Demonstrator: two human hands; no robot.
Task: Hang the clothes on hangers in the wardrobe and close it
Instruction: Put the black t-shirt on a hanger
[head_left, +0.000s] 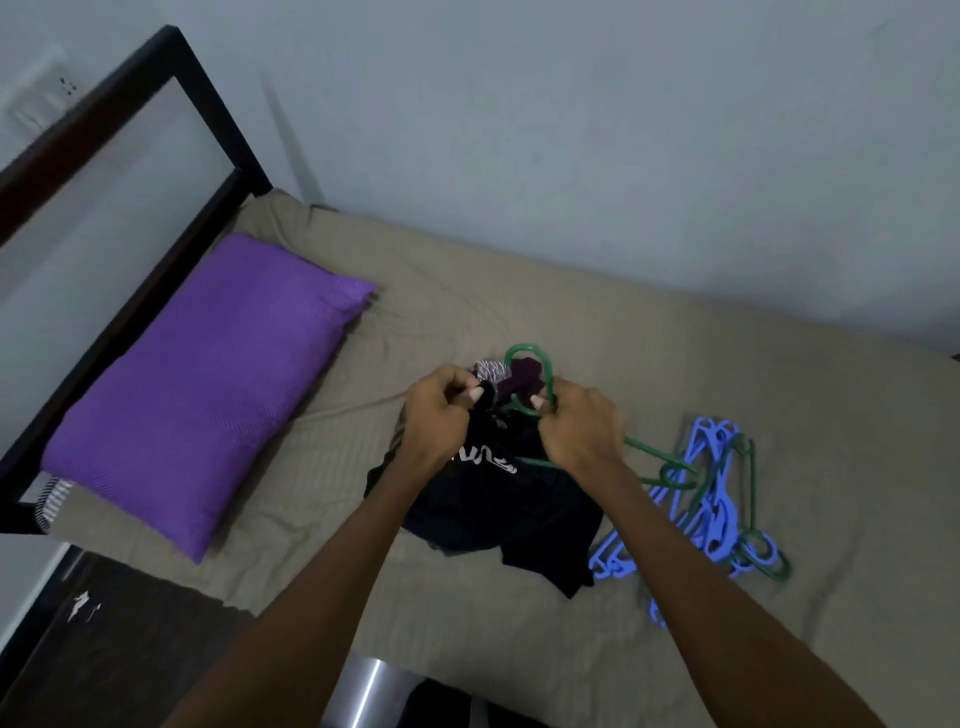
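Fingers (475, 396) on black garment (483, 499) — mid-bed (675, 322)

Two bare forearms are showing from the bottom edge, with no sleeves, watch or bands reaching into view; the left hand (439, 410) and the right hand (579, 428) are wearing no gloves or rings

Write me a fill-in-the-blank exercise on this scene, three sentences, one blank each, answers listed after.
1. The right hand grips a hanger whose colour is ____.
2. The left hand pinches the ____ garment that lies on the bed.
3. The pillow beside the bed frame is ____ in colour.

Missing words: green; black; purple
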